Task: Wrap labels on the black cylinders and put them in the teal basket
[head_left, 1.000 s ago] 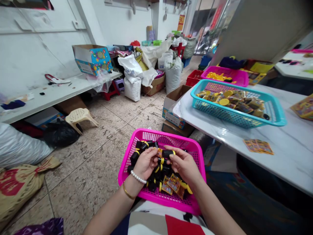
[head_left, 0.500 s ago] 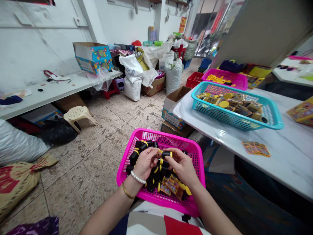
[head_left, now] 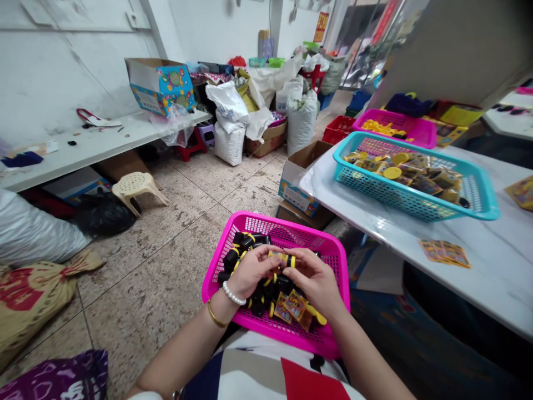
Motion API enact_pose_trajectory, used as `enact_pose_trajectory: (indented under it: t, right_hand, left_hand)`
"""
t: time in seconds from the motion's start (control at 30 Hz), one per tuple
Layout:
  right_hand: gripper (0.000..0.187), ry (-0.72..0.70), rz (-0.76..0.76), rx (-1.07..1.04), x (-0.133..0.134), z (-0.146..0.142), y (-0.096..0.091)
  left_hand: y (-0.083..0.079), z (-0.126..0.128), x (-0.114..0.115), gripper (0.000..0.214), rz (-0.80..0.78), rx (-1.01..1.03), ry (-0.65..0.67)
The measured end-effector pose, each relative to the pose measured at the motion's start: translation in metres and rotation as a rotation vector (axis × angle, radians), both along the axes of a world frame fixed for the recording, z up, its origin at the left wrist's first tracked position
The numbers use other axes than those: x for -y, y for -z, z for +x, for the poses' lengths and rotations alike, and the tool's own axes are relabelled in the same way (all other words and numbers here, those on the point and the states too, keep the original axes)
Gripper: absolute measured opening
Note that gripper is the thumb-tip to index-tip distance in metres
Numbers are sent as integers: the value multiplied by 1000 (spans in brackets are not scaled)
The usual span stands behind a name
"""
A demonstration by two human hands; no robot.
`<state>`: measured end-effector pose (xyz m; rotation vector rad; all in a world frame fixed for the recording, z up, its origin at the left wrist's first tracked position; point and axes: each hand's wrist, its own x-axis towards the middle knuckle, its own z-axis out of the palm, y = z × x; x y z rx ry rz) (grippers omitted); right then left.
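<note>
Over the pink basket (head_left: 333, 333) on my lap, both hands hold one small black cylinder with yellow rims (head_left: 292, 261). A printed yellow label (head_left: 278, 256) lies against its side, partly hidden by fingers. My left hand (head_left: 252, 272), with a pearl bracelet at the wrist, pinches the labelled end. My right hand (head_left: 314, 278) grips the other end between thumb and fingers. Below them, the basket holds several similar black cylinders (head_left: 231, 259) with yellow rims. Flat printed label sheets (head_left: 293, 306) rest on the pile towards me.
At right, a white table (head_left: 387, 244) bears a blue basket (head_left: 416, 203) of labelled yellow pieces, a pink basket (head_left: 428, 133) and a stack of label sheets (head_left: 445, 253). A cardboard box (head_left: 297, 183) stands beside it. A beige stool (head_left: 135, 186) and sacks (head_left: 229, 139) are on the floor.
The printed label now covers much of the cylinder's side, where black surface showed before. My left fingers have moved further over it. The view has shifted slightly left.
</note>
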<state>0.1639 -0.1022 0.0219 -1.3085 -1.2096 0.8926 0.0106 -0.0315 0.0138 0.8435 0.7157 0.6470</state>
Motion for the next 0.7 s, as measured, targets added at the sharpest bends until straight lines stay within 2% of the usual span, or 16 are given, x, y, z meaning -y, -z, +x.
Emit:
enact_pose_trajectory:
  t: [0.1,0.27,0.4,0.47,0.57,0.63,0.7]
  right_hand:
    - [35,-57,8,107,1,1,-2]
    - [55,16,-16,84,6,0,1]
    - [28,73,73,246,6,-4,7]
    - [21,102,64,170,4,-7,11]
    - [20,129,-36,-108,1,-11,15]
    - [20,139,-38,-168,1,-10,16]
    - [21,156,29,-103,1,-9,15]
  left_hand:
    - [0,-1,0,36,-4,16,32]
    - [4,0,-1,36,74,13,-4]
    - [5,0,-2,30,98,4,6]
    - [3,-1,-2,26,221,-32,-18]
    - [-2,-2,-1,25,385,-97,-34]
    - [-6,-3,-1,29,401,-121,-32]
    - [-7,-5,-3,32,373,-139,-33]
